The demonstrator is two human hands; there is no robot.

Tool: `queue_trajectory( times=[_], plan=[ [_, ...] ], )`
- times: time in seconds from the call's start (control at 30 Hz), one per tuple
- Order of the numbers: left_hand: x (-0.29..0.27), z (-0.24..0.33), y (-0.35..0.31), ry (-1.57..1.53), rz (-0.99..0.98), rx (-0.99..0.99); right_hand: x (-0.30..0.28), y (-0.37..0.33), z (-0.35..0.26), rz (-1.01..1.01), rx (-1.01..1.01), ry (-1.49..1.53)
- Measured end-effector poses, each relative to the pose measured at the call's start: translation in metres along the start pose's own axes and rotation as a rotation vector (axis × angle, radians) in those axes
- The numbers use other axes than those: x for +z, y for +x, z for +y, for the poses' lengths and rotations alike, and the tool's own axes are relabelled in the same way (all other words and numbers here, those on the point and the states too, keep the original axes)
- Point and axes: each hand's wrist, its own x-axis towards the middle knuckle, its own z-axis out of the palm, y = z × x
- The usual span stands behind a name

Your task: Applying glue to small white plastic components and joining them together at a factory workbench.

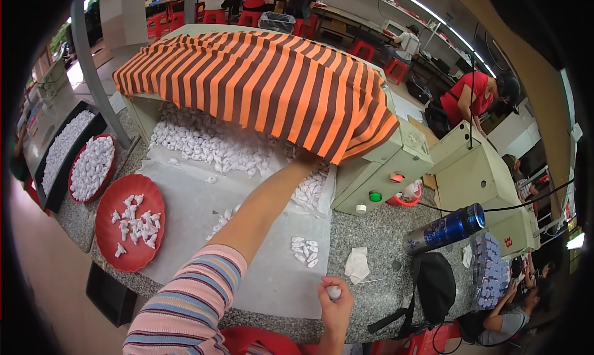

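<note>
My left forearm, in a pink, blue and white striped sleeve, stretches under the orange-and-brown striped cloth (260, 82), which hides the hand. Around it, small white molded pieces (210, 141) are heaped beneath the cloth's edge. My right hand (336, 305) is closed around a small object with a rounded, whitish-grey end (334, 292) near the table's front edge; its kind is not clear. Beyond that hand, a small group of flat white pieces (304, 251) lies on the white sheet (266, 274). More white pieces (224, 220) lie partly behind my left forearm.
A red scalloped dish (105, 231) with white pieces stands left, beside a fuller red bowl (93, 168) and a black tray (62, 151). To the right are a machine housing with buttons (375, 196), a blue bottle (445, 227) and a black bag (435, 287). Other people sit farther off.
</note>
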Motion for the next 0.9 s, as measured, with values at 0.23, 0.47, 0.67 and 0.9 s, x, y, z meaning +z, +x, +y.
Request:
queue_trajectory(
  times=[0.23,0.47,0.67,0.9],
  plan=[
    [-0.059,0.006,-0.034,0.093,0.091,0.024,-0.006,0.001,0.002,-0.014,-0.02,0.016],
    [-0.081,0.061,-0.25,0.072,-0.149,0.129,-0.002,0.008,0.0,-0.009,0.012,0.01],
    [-0.116,0.063,-0.259,0.051,-0.064,0.21,-0.001,0.002,-0.002,-0.021,-0.034,0.024],
    [-0.154,-0.017,-0.243,0.271,-0.41,0.462,0.01,-0.006,-0.009,0.012,-0.046,0.045]
  ],
)
